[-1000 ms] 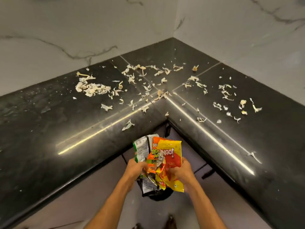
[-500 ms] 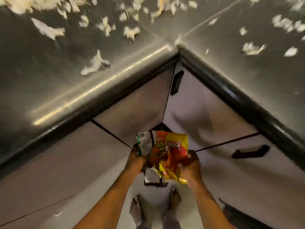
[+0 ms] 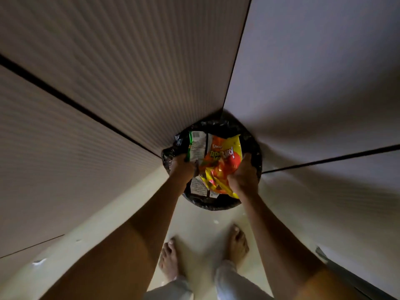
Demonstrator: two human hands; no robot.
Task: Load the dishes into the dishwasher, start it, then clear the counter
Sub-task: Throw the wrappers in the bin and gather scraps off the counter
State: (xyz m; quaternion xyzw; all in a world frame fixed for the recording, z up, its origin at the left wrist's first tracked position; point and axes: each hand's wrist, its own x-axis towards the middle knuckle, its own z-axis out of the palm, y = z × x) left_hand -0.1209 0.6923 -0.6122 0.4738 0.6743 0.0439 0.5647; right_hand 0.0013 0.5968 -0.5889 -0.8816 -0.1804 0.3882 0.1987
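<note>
A bunch of crumpled snack wrappers, yellow, orange and green with silver backs, hangs over the mouth of a bin lined with a black bag. My left hand grips the wrappers' left side. My right hand grips their right side. The bin stands on the floor in the corner where two runs of cabinets meet. The wrappers and my hands hide the bin's inside.
Pale cabinet fronts rise on the left and right of the corner. Two bare feet stand on the light floor just in front of the bin. A few small scraps lie on the floor at the left.
My view has dropped from the countertop with its scraps down to the floor. Both hands have carried the wrappers down over the black-lined bin.
</note>
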